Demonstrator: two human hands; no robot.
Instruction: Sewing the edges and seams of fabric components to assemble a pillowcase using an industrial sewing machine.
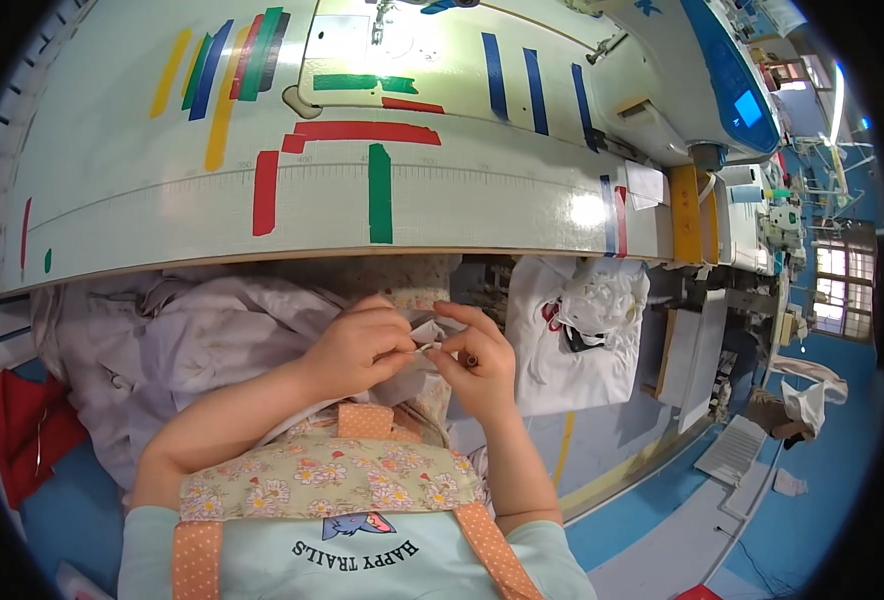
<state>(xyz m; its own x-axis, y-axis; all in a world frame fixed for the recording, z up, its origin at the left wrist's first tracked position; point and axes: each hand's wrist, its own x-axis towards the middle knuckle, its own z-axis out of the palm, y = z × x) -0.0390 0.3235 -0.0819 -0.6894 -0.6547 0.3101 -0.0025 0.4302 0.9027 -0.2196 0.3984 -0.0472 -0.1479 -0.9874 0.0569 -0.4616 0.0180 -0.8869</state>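
Note:
Above my lap, just below the table edge, both hands meet at a small bunched piece of white fabric (426,336). My left hand (365,343) is closed, its fingertips pinching the fabric's left side. From the other side, my right hand (479,362) grips it between thumb and fingers, with the index finger raised. A small brown round-ended thing (472,361) sticks out of the right palm; its kind is hidden. A large heap of pale white cloth (217,335) lies over my lap to the left, partly under my left forearm.
The white sewing table (332,215), marked with coloured tape strips, spans the front. A sewing machine (697,80) with a lit screen stands at its right. Below the table edge, white cloth (572,370) hangs right of my hands. Red cloth (34,435) lies far left.

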